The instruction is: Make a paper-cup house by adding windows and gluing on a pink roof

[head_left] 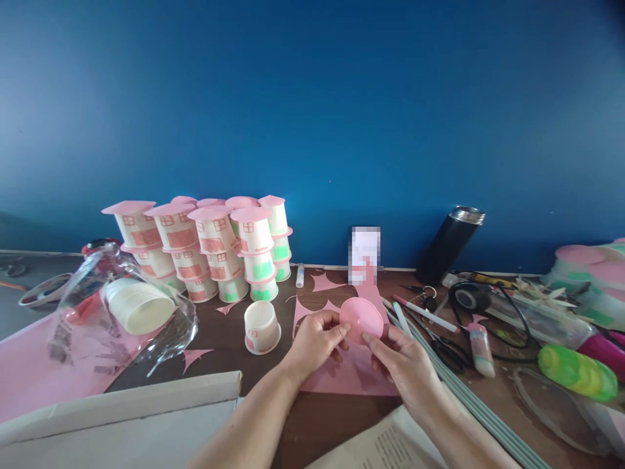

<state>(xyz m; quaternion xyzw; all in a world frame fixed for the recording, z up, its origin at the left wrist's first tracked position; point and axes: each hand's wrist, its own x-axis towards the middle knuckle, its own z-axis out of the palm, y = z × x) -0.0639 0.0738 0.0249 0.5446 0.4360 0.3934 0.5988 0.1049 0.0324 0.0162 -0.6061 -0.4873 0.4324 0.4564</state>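
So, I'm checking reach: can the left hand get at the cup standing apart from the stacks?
Probably yes: nothing upright stands between the left hand and that cup, though the hand would likely have to release the pink paper disc.

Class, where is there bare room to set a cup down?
Bare brown table shows between the pink sheet and the printed page, and a smaller patch between the lone cup and the box, beside a scrap. The right is crowded: rods, a marker, a green bottle.
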